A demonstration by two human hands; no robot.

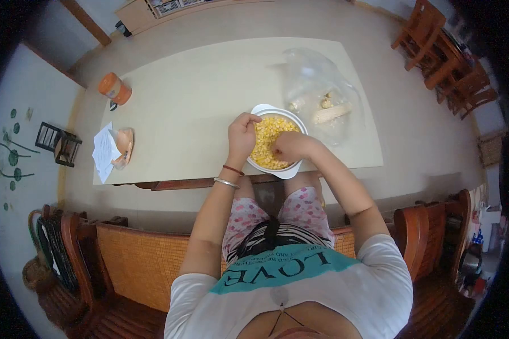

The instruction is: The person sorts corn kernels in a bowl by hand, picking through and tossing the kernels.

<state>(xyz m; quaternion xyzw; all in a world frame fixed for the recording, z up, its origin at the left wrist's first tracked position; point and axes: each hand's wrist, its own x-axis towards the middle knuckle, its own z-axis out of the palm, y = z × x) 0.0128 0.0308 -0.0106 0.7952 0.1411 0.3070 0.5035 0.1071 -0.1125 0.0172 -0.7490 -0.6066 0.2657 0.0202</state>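
A white bowl (289,171) with two side handles stands near the table's front edge, filled with loose yellow corn kernels (266,148). At the bowl's left side, my left hand (242,137) is closed on the rim, its fingertips curling over the edge. My right hand (292,147) reaches into the bowl from the right, fingers bent together among the kernels; its fingertips are partly hidden. Just beyond the bowl to the right, a bare corn cob (331,113) and smaller cob pieces (326,101) lie on a clear plastic bag (311,70).
The pale table (192,107) carries an orange canister (115,88), white papers (104,151) and an orange-and-clear package (124,148) at its left end. A wooden bench (136,260) is behind me. Wooden chairs (424,34) stand at the far right.
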